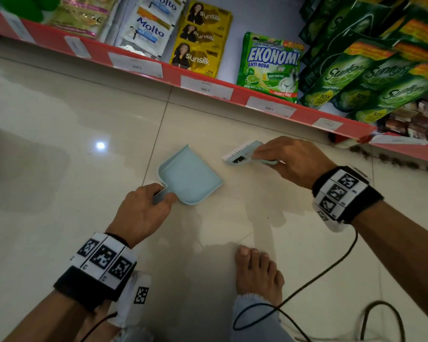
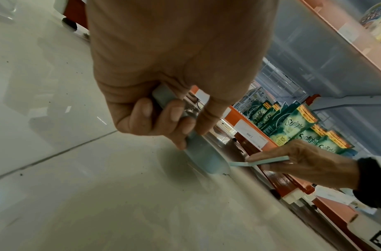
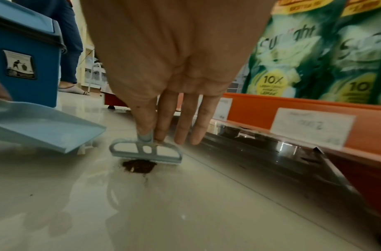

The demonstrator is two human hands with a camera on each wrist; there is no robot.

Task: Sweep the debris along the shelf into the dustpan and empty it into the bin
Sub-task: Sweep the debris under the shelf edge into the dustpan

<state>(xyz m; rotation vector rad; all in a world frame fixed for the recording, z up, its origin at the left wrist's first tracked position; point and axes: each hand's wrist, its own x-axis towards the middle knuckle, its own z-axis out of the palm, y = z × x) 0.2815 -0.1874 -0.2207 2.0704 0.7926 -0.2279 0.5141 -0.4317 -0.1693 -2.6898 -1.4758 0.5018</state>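
Debris (image 3: 139, 166), a small dark heap of crumbs, lies on the pale tiled floor (image 1: 59, 119) right against the bristle edge of my light blue hand brush (image 1: 242, 154). My right hand (image 1: 294, 161) has its grip closed on the brush handle, thumb and forefinger pinching it while the other fingers hang straight down. To the left, my left hand (image 1: 141, 211) is curled round the short handle of the matching dustpan (image 1: 190, 174), whose open lip faces the brush, tilted just above the tiles. More dark crumbs (image 1: 395, 161) trail along the foot of the red shelf (image 1: 208, 82) on the far right. A blue bin (image 3: 24, 56) stands beyond the dustpan, at the left.
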